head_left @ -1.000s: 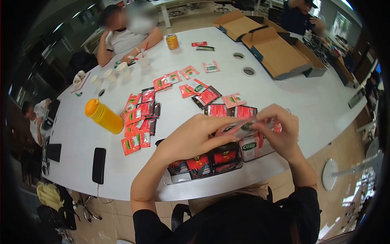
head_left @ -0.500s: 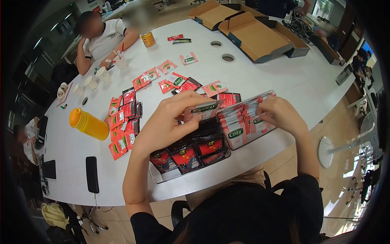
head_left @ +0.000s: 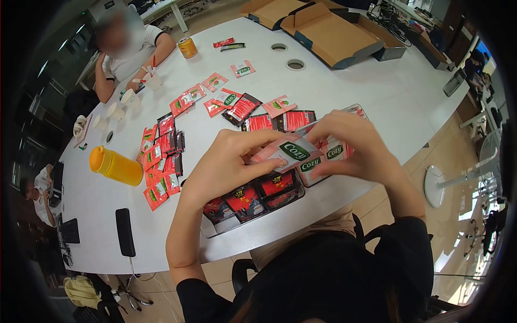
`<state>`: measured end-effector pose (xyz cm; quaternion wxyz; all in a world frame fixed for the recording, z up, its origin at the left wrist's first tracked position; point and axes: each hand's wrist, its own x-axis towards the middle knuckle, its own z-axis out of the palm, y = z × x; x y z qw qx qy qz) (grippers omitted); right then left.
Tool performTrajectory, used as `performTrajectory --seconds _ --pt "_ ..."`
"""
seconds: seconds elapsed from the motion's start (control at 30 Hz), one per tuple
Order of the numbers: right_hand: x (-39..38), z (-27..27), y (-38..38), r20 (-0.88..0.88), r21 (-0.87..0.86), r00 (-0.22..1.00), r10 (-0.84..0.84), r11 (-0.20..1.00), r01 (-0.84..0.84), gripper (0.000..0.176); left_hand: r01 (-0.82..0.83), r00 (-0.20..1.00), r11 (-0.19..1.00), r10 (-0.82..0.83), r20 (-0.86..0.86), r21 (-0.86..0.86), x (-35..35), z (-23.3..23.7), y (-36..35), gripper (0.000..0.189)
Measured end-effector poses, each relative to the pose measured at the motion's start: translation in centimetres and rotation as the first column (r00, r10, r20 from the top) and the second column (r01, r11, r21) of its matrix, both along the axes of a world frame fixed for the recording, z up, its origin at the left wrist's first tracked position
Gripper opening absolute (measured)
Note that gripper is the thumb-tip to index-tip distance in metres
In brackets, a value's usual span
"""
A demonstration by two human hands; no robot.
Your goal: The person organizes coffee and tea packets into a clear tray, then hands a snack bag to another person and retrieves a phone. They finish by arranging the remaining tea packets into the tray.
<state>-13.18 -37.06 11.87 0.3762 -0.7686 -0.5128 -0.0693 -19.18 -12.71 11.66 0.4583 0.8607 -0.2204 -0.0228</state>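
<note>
A pink tea sachet [head_left: 293,151] with a green Cozy label is pinched between the thumb and fingers of my left hand [head_left: 229,159], above the clear divided organizer box [head_left: 219,232]. My right hand [head_left: 358,145] curves around the sachet's right end, thumb and fingers apart, over the box's right section. Upright Cozy sachets [head_left: 335,151] fill that section, partly hidden by my right hand. In the left section stand black and red coffee sachets [head_left: 245,201], below my left hand.
Loose red and black sachets [head_left: 242,109] lie beyond the box, with more red sachets [head_left: 156,196] to the left. A yellow bottle [head_left: 116,167], a black power bank [head_left: 125,232] and paper cups [head_left: 130,98] are on the left. Open cardboard boxes [head_left: 328,35] stand at the back. A person [head_left: 129,59] sits across the table.
My right hand has left the upright sachets and moved left to the held sachet, its fingers spreading. The held sachet has shifted right and now shows its label more fully. The view has shifted slightly.
</note>
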Motion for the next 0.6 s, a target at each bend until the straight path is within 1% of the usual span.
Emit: performTrajectory --seconds 0.07,0.1,0.17,0.2,0.27,0.3,0.37,0.4,0.47,0.57,0.6 --pt "0.1 -0.8 0.5 0.104 0.059 0.995 -0.007 0.998 0.001 0.023 0.044 0.998 0.999 -0.044 -0.037 -0.002 0.1 0.1 -0.3 0.039" --pt "0.2 -1.1 0.5 0.154 0.089 0.988 -0.014 0.996 0.000 0.021 0.053 0.998 0.998 -0.053 0.016 -0.022 0.1 -0.2 -0.4 0.039" --pt "0.8 -0.4 -1.0 0.016 0.101 0.990 -0.139 0.985 0.136 0.016 0.073 0.990 0.995 -0.065 0.125 -0.062 0.1 -1.1 -0.5 0.040" --pt "1.5 0.0 -2.0 -0.052 0.100 0.977 -0.205 0.973 0.209 0.015 0.076 0.993 0.996 -0.072 0.095 -0.044 0.2 -1.0 -0.5 0.043" --pt "3.5 0.3 -4.5 -0.075 0.035 0.967 -0.243 0.969 0.246 0.012 0.081 0.996 0.997 -0.080 0.035 -0.012 0.6 -0.7 -0.1 0.048" --pt "4.3 0.2 -5.8 -0.016 -0.089 0.957 -0.289 0.954 0.287 0.012 0.073 0.996 0.997 -0.073 0.042 0.002 0.7 -0.8 0.1 0.048" --pt "5.4 -0.5 -8.1 0.119 -0.325 0.928 -0.353 0.869 0.372 0.012 0.056 0.997 0.998 -0.058 0.057 0.028 1.0 -1.1 0.4 0.048" --pt "5.8 -1.7 -9.0 0.132 -0.370 0.914 -0.384 0.837 0.405 0.014 0.053 0.997 0.997 -0.056 0.047 0.061 1.0 -0.9 0.5 0.050" --pt "6.2 -4.2 -10.1 0.165 -0.449 0.883 -0.439 0.764 0.464 0.018 0.062 0.993 0.991 -0.073 0.095 0.115 1.3 -1.6 0.8 0.052" --pt "4.8 -3.1 -8.6 0.168 -0.418 0.884 -0.437 0.781 0.465 0.024 0.062 0.989 0.985 -0.082 0.120 0.161 1.4 -1.9 0.8 0.055" --pt "4.6 -3.1 -8.5 0.181 -0.446 0.869 -0.460 0.749 0.489 0.041 0.062 0.989 0.983 -0.083 0.119 0.172 1.4 -1.9 0.8 0.056"
